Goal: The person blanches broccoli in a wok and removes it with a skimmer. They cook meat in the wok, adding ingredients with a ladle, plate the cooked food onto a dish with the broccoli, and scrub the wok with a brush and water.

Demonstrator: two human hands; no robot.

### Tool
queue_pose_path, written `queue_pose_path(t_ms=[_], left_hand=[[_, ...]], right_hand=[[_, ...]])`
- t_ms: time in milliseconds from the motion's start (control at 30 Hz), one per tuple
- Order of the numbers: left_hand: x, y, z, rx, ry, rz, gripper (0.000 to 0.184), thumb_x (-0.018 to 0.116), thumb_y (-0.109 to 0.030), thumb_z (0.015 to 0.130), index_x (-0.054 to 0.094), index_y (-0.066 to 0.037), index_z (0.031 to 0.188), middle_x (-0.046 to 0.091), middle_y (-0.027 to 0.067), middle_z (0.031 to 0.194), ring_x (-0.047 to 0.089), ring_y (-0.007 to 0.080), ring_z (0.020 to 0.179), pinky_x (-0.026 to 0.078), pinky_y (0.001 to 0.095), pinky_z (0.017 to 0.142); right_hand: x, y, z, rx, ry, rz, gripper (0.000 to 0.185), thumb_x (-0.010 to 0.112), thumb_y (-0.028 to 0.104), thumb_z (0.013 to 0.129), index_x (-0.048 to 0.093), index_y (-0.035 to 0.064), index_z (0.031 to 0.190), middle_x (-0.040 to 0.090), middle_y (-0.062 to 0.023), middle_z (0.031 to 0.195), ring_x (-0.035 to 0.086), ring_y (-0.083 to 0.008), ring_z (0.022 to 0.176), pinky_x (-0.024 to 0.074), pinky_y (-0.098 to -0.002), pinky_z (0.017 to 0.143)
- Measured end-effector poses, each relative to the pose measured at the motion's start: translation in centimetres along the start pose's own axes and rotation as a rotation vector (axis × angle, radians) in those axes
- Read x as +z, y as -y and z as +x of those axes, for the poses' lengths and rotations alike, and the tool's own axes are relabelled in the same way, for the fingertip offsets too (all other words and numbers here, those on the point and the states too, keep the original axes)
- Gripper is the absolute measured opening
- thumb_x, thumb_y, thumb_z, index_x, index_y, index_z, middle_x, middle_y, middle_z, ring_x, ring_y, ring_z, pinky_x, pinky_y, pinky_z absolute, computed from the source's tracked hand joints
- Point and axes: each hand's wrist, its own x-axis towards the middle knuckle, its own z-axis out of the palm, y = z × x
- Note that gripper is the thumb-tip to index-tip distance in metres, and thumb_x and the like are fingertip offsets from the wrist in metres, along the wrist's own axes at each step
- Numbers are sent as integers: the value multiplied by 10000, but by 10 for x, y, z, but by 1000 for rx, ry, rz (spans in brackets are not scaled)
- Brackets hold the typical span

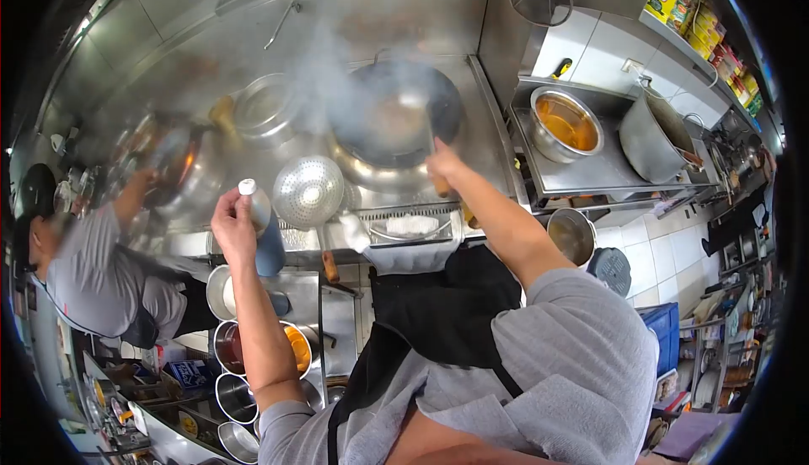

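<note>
Steam rises from a dark wok (447,98) on the steel range. My right hand (442,164) is wrapped round the wooden handle of a ladle (431,119), whose bowl is over the wok, blurred by steam. My left hand (234,222) is closed round the upper part of a bottle (268,241) with a white cap (247,187), upright near the range's front edge. Just right of the bottle lies a perforated strainer (308,191) with a wooden handle pointing toward me. What is inside the wok is hard to make out.
Another person (109,271) works at a second wok (185,166) on the left. Metal containers (236,397) line the lower left. A bowl of orange liquid (566,124) and a large pot (653,140) stand on the right. A folded cloth (413,226) lies at the range's front.
</note>
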Motion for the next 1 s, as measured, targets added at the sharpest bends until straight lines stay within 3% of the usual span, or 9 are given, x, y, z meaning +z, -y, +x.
queue_pose_path(t_ms=[100,200,267,333,467,600,767,867,1000], left_hand=[[44,-12,13,1,70,100,187,655,-81,895,664,18,1054,672,68,829,589,113,750,477,275,713],[106,-16,27,15,115,226,206,677,-93,871,670,12,1048,686,96,805,613,132,747,493,301,721],[157,-38,50,-71,274,216,234,697,-145,852,685,19,1017,697,124,791,643,177,745,508,343,718],[210,-41,82,141,453,442,282,709,-199,828,696,24,1002,703,170,813,683,246,783,518,386,733],[350,-65,130,102,863,816,341,748,-266,775,706,-5,992,697,224,923,689,330,921,528,426,802],[462,-51,148,208,983,1061,377,756,-322,773,710,-28,1006,681,208,1063,660,357,1004,530,432,861],[491,-41,158,147,946,1123,396,753,-342,778,709,-48,1039,662,188,1151,636,387,1048,522,429,903],[470,-30,169,201,1003,1041,364,761,-326,771,718,-50,1004,687,181,1076,653,361,1025,531,419,883],[434,-9,157,6,812,774,351,772,-342,755,725,-35,917,699,193,934,673,345,914,534,415,815]], right_hand=[[-46,11,-21,46,184,-110,894,580,5,821,102,143,1563,644,-167,881,549,-200,520,478,-352,491],[-64,6,-57,-125,102,-319,794,521,8,876,154,165,1563,564,-94,729,511,-158,498,449,-329,471],[-102,20,-67,-18,268,-95,779,506,15,889,152,175,1564,527,-61,700,495,-141,492,432,-308,463],[-149,35,-73,77,418,142,781,489,1,894,147,202,1567,483,-38,676,466,-128,473,411,-287,450],[-199,63,-92,173,494,129,776,486,-5,911,144,229,1567,453,-17,656,441,-117,460,393,-263,439],[-214,73,-86,268,579,266,761,507,-6,929,180,266,1559,426,4,667,421,-75,457,385,-215,429],[-222,72,-74,290,634,390,771,509,9,933,149,273,1563,400,7,672,393,-75,465,392,-216,437],[-219,74,-64,302,648,412,769,503,17,936,142,274,1564,405,2,669,402,-84,462,394,-227,441],[-206,78,-48,321,681,373,762,494,20,936,144,273,1564,422,-6,668,420,-93,460,394,-231,446]])
